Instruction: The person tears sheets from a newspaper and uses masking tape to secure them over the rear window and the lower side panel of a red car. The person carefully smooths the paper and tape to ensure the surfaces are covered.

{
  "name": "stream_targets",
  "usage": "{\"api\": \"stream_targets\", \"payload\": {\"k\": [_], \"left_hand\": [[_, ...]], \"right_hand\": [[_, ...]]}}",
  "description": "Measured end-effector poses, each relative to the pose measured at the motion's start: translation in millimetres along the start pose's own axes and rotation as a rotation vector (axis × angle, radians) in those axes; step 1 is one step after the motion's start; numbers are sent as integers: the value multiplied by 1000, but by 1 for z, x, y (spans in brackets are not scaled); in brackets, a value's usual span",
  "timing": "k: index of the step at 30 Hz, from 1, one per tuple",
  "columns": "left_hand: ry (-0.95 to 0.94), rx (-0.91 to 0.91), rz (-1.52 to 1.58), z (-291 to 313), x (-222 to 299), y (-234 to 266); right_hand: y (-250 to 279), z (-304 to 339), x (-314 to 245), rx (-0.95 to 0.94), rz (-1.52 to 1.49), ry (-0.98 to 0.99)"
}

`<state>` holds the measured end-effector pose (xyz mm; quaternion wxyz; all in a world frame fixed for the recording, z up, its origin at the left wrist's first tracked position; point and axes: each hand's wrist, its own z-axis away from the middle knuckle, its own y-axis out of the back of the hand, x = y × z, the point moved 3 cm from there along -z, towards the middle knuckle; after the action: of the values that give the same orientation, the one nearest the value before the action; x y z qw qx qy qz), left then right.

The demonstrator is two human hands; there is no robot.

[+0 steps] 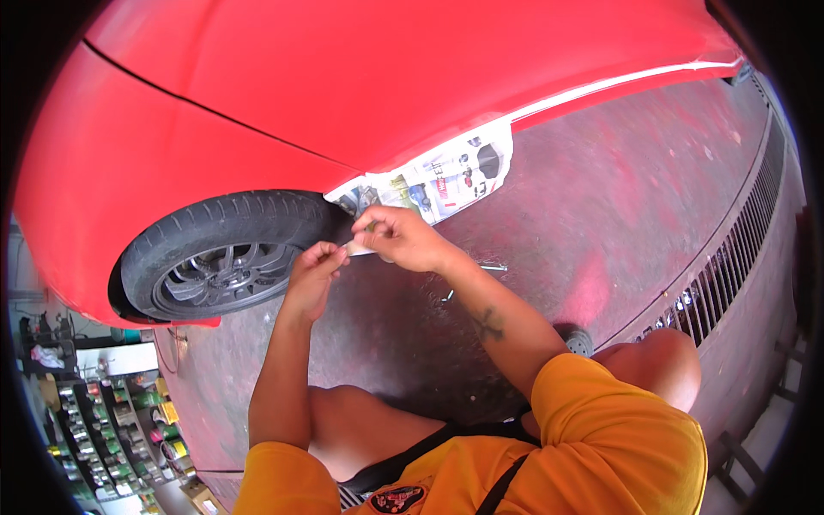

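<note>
Handling a strip of pale masking tape (359, 248) beside the red car (343, 77), low at the front wheel arch. Left hand (314, 268) pinching one end of the strip between thumb and fingertips, fingers curled close together; right hand (399, 236) pinching the other end, thumb and forefinger pressed together, remaining fingers folded. Strip stretched short between both hands, just in front of the tyre (215, 230) and right below the newspaper masking (446, 176) taped along the lower edge of the body panel.

Judging the step as the working of a tape piece for the paper masking (whether being peeled, torn or readied for sticking cannot be told). Next move likely calling for a taut strip, a clean edge line against the red paint, and firm pressure along its length, without creases.

Tape itself looking narrow, cream-coloured, slightly curled, mostly hidden by the fingers. Newspaper looking crumpled, printed in colour, wrapped over the panel's bottom corner. Concrete floor (618, 197) dusted pink-red, a couple of small metal tools (493, 269) lying just past the right wrist.
</note>
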<state>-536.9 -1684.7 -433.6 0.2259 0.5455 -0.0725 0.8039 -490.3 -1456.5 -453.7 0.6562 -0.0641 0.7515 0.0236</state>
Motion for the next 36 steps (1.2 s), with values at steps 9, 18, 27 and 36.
{"api": "stream_targets", "payload": {"k": [9,18,27,36], "left_hand": [[-202,272,-175,-8,14,-48],[-218,289,-38,-46,36,-95],[-9,307,133,-86,21,-122],[-111,442,165,-81,17,-123]], "right_hand": [[23,15,36,560,393,-152],[42,7,76,899,-630,-108],[40,-11,70,678,-682,-240],[35,-22,71,757,-685,-188]]}}
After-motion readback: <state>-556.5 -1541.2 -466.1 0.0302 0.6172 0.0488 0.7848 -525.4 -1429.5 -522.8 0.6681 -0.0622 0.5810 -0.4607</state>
